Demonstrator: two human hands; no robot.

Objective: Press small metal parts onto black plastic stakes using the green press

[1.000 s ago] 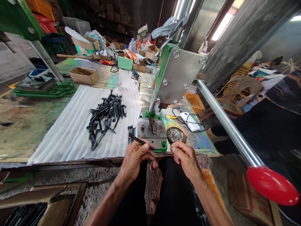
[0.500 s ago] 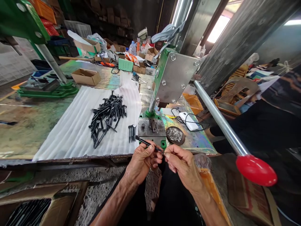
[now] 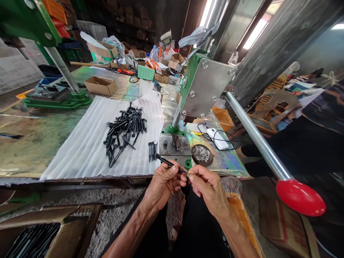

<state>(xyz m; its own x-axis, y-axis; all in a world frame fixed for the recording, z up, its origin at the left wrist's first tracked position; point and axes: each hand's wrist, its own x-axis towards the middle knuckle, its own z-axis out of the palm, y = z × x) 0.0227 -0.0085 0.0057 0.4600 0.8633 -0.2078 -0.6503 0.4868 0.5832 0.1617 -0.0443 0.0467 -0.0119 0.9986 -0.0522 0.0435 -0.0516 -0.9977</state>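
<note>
My left hand (image 3: 168, 179) is closed on a slim black stake-like piece (image 3: 168, 162) with a flat head at its upper left end. My right hand (image 3: 205, 184) is closed in a pinch at the other end of that piece; what lies between its fingertips is too small to make out. Just beyond my hands stands the metal base plate (image 3: 178, 148) of a green hand press (image 3: 193, 86). A round brown dish (image 3: 211, 159) of small shiny metal pieces sits to the right of it. Several similar black pieces (image 3: 152, 151) lie in a row to the left.
A heap of black pieces (image 3: 125, 130) lies on white foam sheeting (image 3: 80, 143). The press lever's red knob (image 3: 301, 197) juts out at right. A white power bank (image 3: 217, 139) with cables rests behind the dish. Another green press (image 3: 56, 100) and a cardboard box (image 3: 100, 85) stand at left.
The view has shifted slightly, so the bench and press sit a little further right. My hands keep nearly the same pose, still together at the black piece's end.
</note>
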